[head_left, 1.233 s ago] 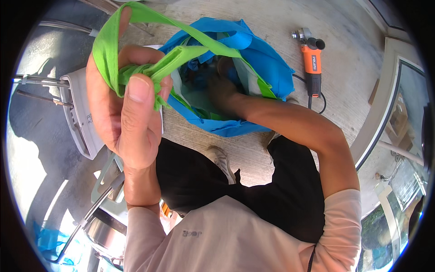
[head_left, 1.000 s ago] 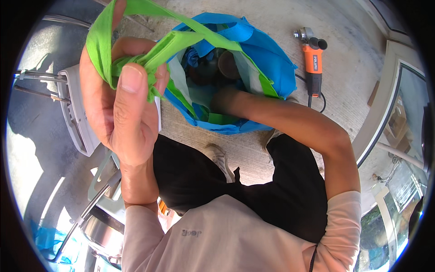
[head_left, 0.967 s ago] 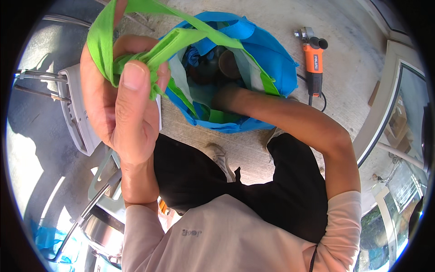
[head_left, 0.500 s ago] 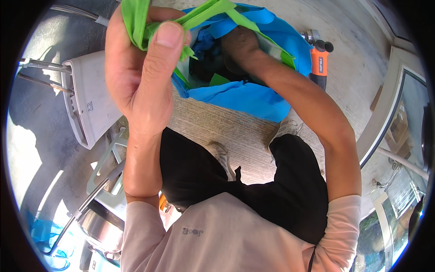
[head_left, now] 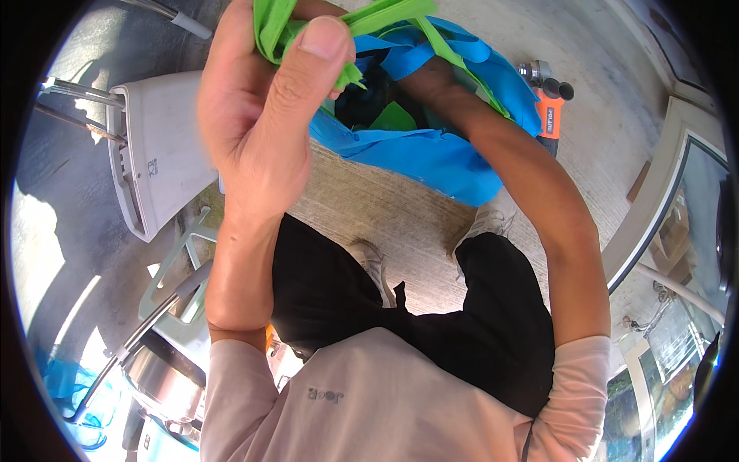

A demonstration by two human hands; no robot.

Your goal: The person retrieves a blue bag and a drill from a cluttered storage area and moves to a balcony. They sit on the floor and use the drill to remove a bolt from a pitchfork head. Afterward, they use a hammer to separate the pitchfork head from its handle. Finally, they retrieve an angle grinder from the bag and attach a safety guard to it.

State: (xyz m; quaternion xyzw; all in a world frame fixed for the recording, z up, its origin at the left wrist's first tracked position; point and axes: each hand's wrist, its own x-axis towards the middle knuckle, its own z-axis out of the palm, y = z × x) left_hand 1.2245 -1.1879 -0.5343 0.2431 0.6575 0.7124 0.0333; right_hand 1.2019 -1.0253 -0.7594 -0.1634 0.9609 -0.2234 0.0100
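One blue bag (head_left: pixel 431 150), two green straps (head_left: pixel 369 19) bunched together, one orange power tool (head_left: pixel 548 115), one white plastic chair (head_left: pixel 158 165), one metal pot (head_left: pixel 165 377). Two hands, both the person's own.

Left hand (head_left: pixel 258 108) is raised close to the camera, fingers and thumb closed tight on the green straps, thumb pressed over them. Bag hangs from that grip, held up over the floor in front of the person's legs. Right hand (head_left: pixel 431 73) is sunk in the bag's mouth; only the wrist and back of the hand show, fingers hidden, so can't tell if they are apart or closed.

Bag: thin bright blue fabric, crumpled, green lining or trim visible inside, dark contents inside but unclear what. Straps are lime green webbing, frayed at one end.

Floor is pale rough concrete (head_left: pixel 385 215), sunlit. Power tool lies on it just beyond the bag, partly covered by the right forearm. Chair stands to the left, pot lower left. Glass door frame (head_left: pixel 654 208) on the right edge.
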